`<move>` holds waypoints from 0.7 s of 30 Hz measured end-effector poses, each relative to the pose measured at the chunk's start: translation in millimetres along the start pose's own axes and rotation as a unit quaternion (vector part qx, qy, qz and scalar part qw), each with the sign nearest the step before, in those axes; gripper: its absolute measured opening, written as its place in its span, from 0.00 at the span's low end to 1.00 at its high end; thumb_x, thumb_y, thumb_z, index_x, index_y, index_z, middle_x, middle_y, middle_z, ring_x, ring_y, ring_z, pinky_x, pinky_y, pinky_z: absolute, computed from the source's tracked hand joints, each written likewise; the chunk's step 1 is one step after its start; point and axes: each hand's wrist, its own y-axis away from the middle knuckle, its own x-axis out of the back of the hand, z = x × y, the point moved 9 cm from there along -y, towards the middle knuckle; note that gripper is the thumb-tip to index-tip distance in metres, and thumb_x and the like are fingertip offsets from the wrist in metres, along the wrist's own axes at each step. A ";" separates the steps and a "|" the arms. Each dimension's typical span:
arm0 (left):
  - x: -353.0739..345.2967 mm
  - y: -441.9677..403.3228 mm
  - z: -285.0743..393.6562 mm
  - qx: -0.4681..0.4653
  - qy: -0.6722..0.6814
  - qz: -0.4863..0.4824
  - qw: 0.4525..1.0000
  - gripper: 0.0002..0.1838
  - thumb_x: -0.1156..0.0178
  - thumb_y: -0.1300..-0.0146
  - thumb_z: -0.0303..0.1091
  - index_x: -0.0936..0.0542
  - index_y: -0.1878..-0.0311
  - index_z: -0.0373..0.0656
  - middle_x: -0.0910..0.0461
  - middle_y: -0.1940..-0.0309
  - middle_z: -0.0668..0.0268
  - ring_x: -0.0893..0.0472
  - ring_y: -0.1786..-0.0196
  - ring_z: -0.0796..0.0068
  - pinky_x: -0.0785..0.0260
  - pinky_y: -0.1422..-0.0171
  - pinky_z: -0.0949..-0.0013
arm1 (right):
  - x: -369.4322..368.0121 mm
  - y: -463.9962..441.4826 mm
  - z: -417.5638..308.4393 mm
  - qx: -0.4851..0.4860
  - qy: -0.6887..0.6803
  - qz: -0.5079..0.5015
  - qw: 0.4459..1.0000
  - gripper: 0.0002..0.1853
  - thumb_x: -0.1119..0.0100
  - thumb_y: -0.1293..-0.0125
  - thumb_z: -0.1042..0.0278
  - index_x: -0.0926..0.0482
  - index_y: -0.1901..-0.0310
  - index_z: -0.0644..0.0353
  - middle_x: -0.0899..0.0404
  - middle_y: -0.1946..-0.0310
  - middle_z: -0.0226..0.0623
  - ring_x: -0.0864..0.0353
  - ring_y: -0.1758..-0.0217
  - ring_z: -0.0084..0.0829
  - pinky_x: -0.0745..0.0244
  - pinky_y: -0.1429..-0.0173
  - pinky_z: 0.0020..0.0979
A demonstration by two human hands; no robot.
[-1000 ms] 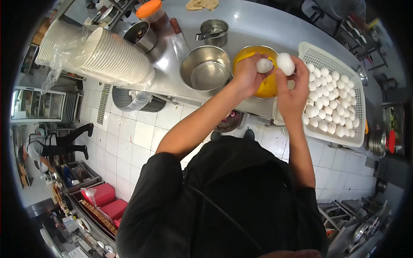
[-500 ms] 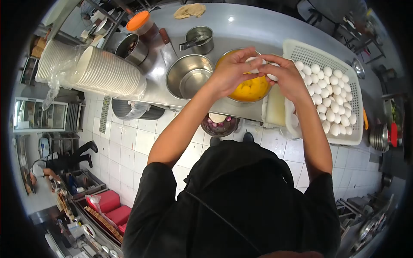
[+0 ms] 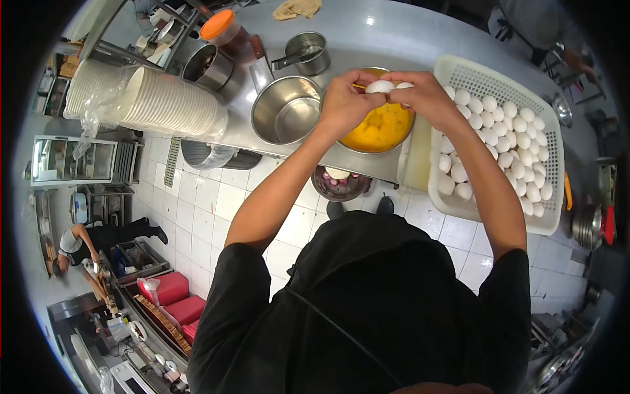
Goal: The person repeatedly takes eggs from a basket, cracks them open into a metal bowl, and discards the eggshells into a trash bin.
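My left hand (image 3: 349,105) is closed around a white egg (image 3: 379,87). Close by on its right, my right hand (image 3: 425,98) grips a second white egg (image 3: 405,86), partly covered by its fingers. Whether either shell is cracked I cannot tell. Both hands are over a metal bowl (image 3: 367,152) that contains yellow yolk (image 3: 379,130). On the right, a white perforated crate (image 3: 556,164) holds many white eggs (image 3: 518,141), and my right forearm passes over its left part.
Left of the yolk bowl stands an empty metal pot (image 3: 259,118), with a smaller handled pot (image 3: 315,62) behind. Stacked white containers (image 3: 174,98) are farther left, near an orange-lidded tub (image 3: 218,26). A basin (image 3: 341,190) sits below the counter edge. Another person (image 3: 98,240) works at the far left.
Both hands, still holding the eggs, have shifted slightly, and the right hand's egg sits higher and more hidden. The camera view has turned a little. The other person's arms have moved.
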 end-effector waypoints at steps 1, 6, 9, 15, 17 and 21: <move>1.4 0.2 0.3 -0.010 -0.027 0.019 0.999 0.17 0.31 0.49 0.29 0.17 0.55 0.35 0.15 0.63 0.56 0.14 0.63 0.71 0.23 0.58 0.70 | -0.4 -3.5 2.2 -0.003 -0.002 0.000 1.000 0.23 0.34 0.48 0.66 0.16 0.49 0.63 0.17 0.67 0.32 0.24 0.67 0.20 0.29 0.62 0.23; 4.2 3.1 13.6 -0.086 -0.118 0.072 0.987 0.18 0.31 0.50 0.32 0.16 0.56 0.35 0.14 0.63 0.53 0.13 0.64 0.64 0.22 0.58 0.67 | 2.1 -22.3 13.5 -0.002 0.008 0.010 1.000 0.23 0.33 0.48 0.68 0.16 0.48 0.63 0.16 0.64 0.34 0.22 0.66 0.21 0.27 0.60 0.23; 7.3 1.8 10.8 -0.065 -0.129 0.081 0.986 0.17 0.31 0.50 0.31 0.16 0.56 0.35 0.15 0.64 0.53 0.14 0.65 0.63 0.22 0.59 0.65 | -2.5 -25.4 14.5 0.018 -0.007 0.008 1.000 0.23 0.34 0.47 0.69 0.17 0.47 0.64 0.15 0.62 0.35 0.20 0.63 0.22 0.25 0.57 0.23; 8.2 10.1 28.1 -0.109 -0.209 0.115 0.965 0.16 0.34 0.48 0.27 0.18 0.54 0.33 0.15 0.65 0.51 0.14 0.63 0.63 0.21 0.58 0.66 | -4.0 -23.1 4.2 0.068 0.029 0.042 0.996 0.22 0.38 0.45 0.72 0.18 0.45 0.64 0.15 0.58 0.36 0.20 0.57 0.21 0.25 0.48 0.24; 7.5 10.3 27.4 -0.108 -0.219 0.089 0.966 0.16 0.35 0.46 0.26 0.18 0.53 0.32 0.15 0.63 0.51 0.13 0.61 0.65 0.21 0.57 0.67 | -1.0 -19.6 -3.9 0.079 0.074 0.039 0.993 0.22 0.38 0.44 0.73 0.17 0.45 0.64 0.15 0.56 0.36 0.19 0.55 0.22 0.26 0.45 0.24; 8.2 2.6 36.4 -0.166 -0.246 0.002 0.955 0.18 0.36 0.46 0.26 0.19 0.50 0.33 0.15 0.61 0.50 0.14 0.59 0.64 0.21 0.55 0.66 | 5.8 -15.5 -2.6 0.129 0.103 0.075 0.983 0.21 0.37 0.47 0.71 0.15 0.49 0.59 0.13 0.59 0.38 0.17 0.58 0.26 0.24 0.48 0.27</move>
